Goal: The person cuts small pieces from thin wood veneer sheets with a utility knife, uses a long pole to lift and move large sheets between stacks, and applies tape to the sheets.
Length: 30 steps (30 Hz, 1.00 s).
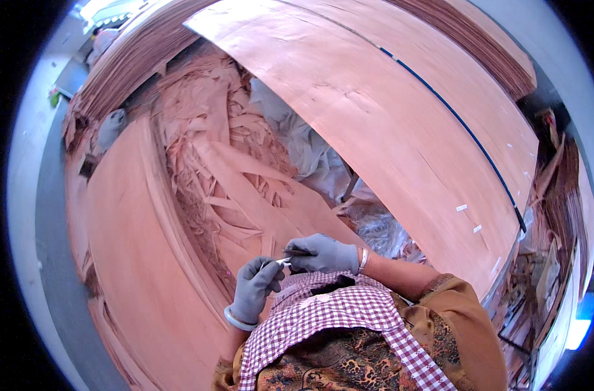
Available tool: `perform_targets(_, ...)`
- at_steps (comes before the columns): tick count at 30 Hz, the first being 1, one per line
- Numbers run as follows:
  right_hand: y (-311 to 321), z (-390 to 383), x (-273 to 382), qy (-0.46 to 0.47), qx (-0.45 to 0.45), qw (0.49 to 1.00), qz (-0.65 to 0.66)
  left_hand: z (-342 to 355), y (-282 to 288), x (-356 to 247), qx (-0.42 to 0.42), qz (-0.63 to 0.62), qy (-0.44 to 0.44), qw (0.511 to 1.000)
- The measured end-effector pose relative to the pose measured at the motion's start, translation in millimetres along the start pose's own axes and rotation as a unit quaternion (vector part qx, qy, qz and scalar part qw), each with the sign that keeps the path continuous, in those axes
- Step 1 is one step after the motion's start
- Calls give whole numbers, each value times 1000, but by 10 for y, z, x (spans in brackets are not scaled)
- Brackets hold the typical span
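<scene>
Both my hands wear grey gloves and meet close in front of my checked apron [349, 306]. My left hand [252, 288] is closed, its fingertips pinching a small white strip [283, 260]. My right hand [326, 253] is closed around a small dark, thin object [298, 252], whose kind I cannot make out. The end of the white strip reaches the right fingers; whether they grip it too is hidden. Beyond the hands lies a large thin reddish wood veneer sheet [388, 130]. Several small white pieces lie near its right edge.
A long dark-blue rod [453, 111] lies across the large sheet. Torn veneer scraps [231, 163] heap up ahead, beside crumpled clear plastic [297, 140]. Another veneer stack [134, 208] stands at left. Tall veneer stacks [137, 55] rise at the back, and clutter [538, 280] fills the right side.
</scene>
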State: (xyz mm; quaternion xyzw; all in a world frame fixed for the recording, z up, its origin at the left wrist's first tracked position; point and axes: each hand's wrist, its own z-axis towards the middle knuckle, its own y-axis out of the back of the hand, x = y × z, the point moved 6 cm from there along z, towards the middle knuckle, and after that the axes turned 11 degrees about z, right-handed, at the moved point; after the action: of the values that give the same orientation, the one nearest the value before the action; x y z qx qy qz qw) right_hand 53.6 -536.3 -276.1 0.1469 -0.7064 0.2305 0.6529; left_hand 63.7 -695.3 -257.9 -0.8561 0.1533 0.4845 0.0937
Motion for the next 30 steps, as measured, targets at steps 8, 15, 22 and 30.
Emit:
perform_targets(8, 701, 274, -1, -38, -229, 904, 358, 1284, -453, -776, 206, -244, -64, 945)
perform_targets(15, 1437, 114, -109, -22, -331, 878, 346, 2149, -1189, -969, 286, -292, -26, 912)
perform_targets(22, 1949, -73, -198, -93, -418, 812, 397, 2782, -1655, -1027, 299, -200, -11, 933)
perform_targets(30, 2064, -765, -341, -189, -537, 711, 412, 3118, -2409, -1391, 273, 494, -476, 674)
